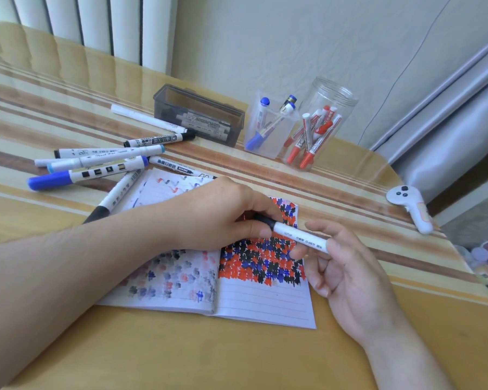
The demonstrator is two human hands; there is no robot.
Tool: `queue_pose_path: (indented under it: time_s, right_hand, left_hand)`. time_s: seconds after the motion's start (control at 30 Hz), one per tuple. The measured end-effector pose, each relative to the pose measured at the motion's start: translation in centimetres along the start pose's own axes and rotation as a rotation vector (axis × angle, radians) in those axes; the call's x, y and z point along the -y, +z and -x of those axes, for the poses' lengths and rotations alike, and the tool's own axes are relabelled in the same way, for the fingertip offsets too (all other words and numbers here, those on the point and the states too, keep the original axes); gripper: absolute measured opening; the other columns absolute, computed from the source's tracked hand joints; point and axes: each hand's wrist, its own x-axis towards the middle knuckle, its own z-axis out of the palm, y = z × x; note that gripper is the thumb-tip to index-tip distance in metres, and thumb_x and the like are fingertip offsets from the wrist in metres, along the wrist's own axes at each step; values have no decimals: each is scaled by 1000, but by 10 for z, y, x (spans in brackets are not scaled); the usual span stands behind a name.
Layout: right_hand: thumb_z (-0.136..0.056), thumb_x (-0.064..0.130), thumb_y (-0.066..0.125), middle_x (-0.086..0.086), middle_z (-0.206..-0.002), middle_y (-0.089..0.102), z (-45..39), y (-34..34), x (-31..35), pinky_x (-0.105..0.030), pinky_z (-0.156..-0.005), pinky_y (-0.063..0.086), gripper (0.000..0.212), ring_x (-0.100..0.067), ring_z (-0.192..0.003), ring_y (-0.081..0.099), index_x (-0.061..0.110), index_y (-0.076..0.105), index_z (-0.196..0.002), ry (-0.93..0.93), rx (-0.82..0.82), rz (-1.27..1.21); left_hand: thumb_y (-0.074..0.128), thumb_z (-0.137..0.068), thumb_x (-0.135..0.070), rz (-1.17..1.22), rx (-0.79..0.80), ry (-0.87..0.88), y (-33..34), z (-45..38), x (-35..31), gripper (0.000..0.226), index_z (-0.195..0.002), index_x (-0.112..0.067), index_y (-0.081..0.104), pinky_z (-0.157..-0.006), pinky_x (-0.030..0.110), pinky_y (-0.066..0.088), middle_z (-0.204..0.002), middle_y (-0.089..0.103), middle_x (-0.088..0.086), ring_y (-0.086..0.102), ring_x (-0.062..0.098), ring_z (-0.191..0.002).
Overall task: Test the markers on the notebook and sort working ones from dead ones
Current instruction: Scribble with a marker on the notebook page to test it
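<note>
An open lined notebook [262, 302] lies in front of me, its pages covered with red, blue and black scribbles. Over the right page both hands hold one white marker [299, 235] with a black cap. My left hand [226, 212] grips the black cap end between thumb and fingers. My right hand [347, 263] pinches the white barrel. Several loose markers [96, 168] lie on the table to the left of the notebook.
At the back stand a dark grey box [200, 108] with markers inside, a clear square cup [273, 128] of blue markers and a clear round jar [321, 130] of red markers. A white controller [409, 206] lies at the right table edge.
</note>
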Motion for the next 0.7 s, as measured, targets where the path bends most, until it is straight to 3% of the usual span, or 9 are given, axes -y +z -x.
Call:
queue_pose_path:
  time_s: [0.07, 0.17, 0.27, 0.37, 0.5, 0.63, 0.7]
  right_hand:
    - [-95, 24, 70, -21, -88, 72, 2, 4, 0, -22, -46, 36, 7, -19, -54, 45, 22, 71, -101, -33, -13, 59]
    - [-84, 20, 74, -13, -84, 73, 6, 10, -4, -20, -53, 42, 13, -12, -59, 51, 31, 71, -92, -120, -53, 272]
    - [-85, 22, 74, -3, -82, 69, 10, 17, -5, -22, -63, 48, 16, -12, -69, 60, 35, 69, -92, -236, -60, 450]
    - [-84, 25, 76, 1, -84, 71, 13, 19, -7, -26, -67, 52, 18, -17, -76, 66, 39, 67, -91, -313, -102, 546]
    - [-86, 31, 77, 7, -87, 72, 14, 20, -8, -21, -68, 52, 17, -13, -77, 67, 41, 65, -93, -383, -113, 571]
    - [-86, 31, 74, 4, -90, 75, 13, 16, -13, -34, -70, 56, 17, -19, -81, 70, 42, 63, -92, -378, -135, 573]
    - [-85, 32, 74, 3, -92, 77, 12, 15, -15, -33, -71, 57, 16, -20, -83, 71, 41, 63, -91, -370, -138, 539]
  left_hand:
    - [62, -101, -35, 72, -44, -21, -2, 1, -4, 17, -114, -33, 73, -65, 9, 38, -79, 66, -20, 60, -1, -76]
    - [51, -106, -37, 139, -56, -21, -2, 4, -12, 22, -100, -26, 70, -60, 14, 36, -69, 59, -11, 56, 8, -68]
    - [47, -107, -37, 133, -4, 9, 3, 7, -22, 19, -95, -27, 57, -60, 19, 35, -67, 54, -9, 53, 10, -66]
    - [57, -102, -41, 219, 77, -11, 7, 10, -28, 16, -100, -28, 49, -57, 22, 37, -70, 58, -2, 52, 15, -64]
    - [83, -86, -32, 233, 101, -19, 9, 12, -27, 42, -101, -28, 44, -54, 17, 35, -69, 54, -10, 49, 8, -61]
    - [77, -91, -24, 297, 77, -63, 14, 9, -25, 36, -97, -29, 42, -55, 14, 36, -71, 56, -13, 49, 5, -61]
    - [75, -93, -23, 298, 81, -66, 16, 7, -24, 33, -96, -29, 42, -55, 13, 35, -70, 55, -18, 48, 3, -60]
